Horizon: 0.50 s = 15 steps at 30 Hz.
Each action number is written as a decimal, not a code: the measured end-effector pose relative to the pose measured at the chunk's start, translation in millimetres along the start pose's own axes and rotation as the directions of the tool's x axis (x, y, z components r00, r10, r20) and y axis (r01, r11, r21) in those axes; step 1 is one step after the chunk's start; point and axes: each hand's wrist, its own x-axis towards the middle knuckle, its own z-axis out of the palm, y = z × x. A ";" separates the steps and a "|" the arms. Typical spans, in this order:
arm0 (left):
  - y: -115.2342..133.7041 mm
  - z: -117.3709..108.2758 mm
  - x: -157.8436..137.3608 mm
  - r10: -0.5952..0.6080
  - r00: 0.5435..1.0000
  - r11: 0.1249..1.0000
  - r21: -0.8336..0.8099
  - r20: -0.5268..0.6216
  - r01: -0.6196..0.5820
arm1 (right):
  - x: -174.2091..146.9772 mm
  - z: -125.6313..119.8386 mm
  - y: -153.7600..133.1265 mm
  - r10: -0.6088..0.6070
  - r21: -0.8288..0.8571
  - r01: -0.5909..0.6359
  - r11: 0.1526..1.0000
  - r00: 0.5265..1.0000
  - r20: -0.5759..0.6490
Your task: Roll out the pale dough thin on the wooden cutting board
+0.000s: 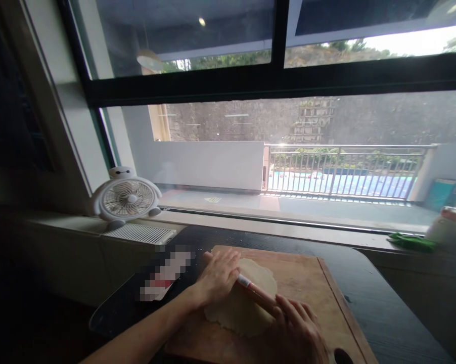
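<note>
Wooden rolling pin [264, 298] across pale dough [239, 313]

Head view: left hand [219, 274] and right hand [301, 323] lie over the rolling pin; whether fingers close round it, I cannot tell. The pale dough spreads flat beneath, on a cutting board [302, 275].

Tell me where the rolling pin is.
In the head view, low and slightly right of centre, the rolling pin lies across the dough, under the left hand and right hand.

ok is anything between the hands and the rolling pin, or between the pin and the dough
Nothing visible: the left hand and right hand are on the rolling pin, which lies across the dough.
</note>
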 end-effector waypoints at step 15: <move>68.3 10.3 119.3 -0.111 0.975 0.953 -0.299 -0.191 0.050 | -6.7 8.3 22.3 -0.050 -0.264 0.065 0.962 0.997 0.062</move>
